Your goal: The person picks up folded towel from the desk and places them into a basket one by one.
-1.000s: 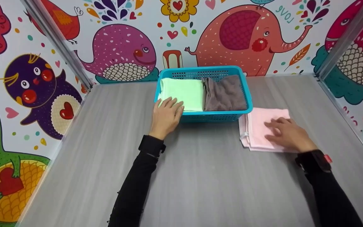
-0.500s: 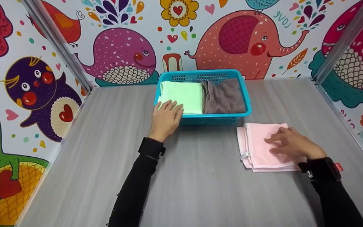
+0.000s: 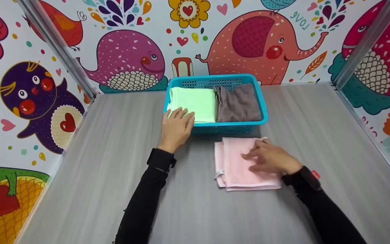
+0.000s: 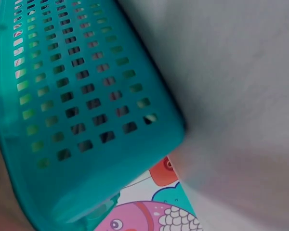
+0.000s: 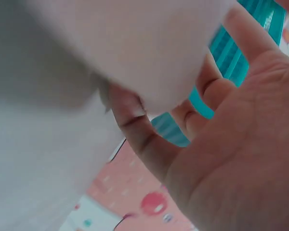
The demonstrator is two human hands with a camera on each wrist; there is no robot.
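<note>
A turquoise plastic basket point(image 3: 223, 128) stands against the back wall. Inside it lie a folded light green towel point(image 3: 200, 103) on the left and a folded brown-grey towel point(image 3: 241, 103) on the right. My left hand point(image 3: 175, 132) rests over the basket's front left rim, fingers reaching in onto the green towel. In front of the basket is a folded pink towel point(image 3: 234, 166) with a small tag at its left edge. My right hand point(image 3: 273, 159) holds its right side; in the right wrist view, curled fingers point(image 5: 147, 139) lie at the pale cloth's edge.
The grey tabletop point(image 3: 107, 162) extends to both sides and in front. Printed cartoon panels point(image 3: 132, 59) close off the back and both sides, with metal corner posts point(image 3: 58, 47) between them.
The pink towel came toward me from beside the basket's front right corner, then moved left with my right hand. My left hand has stayed at the basket rim.
</note>
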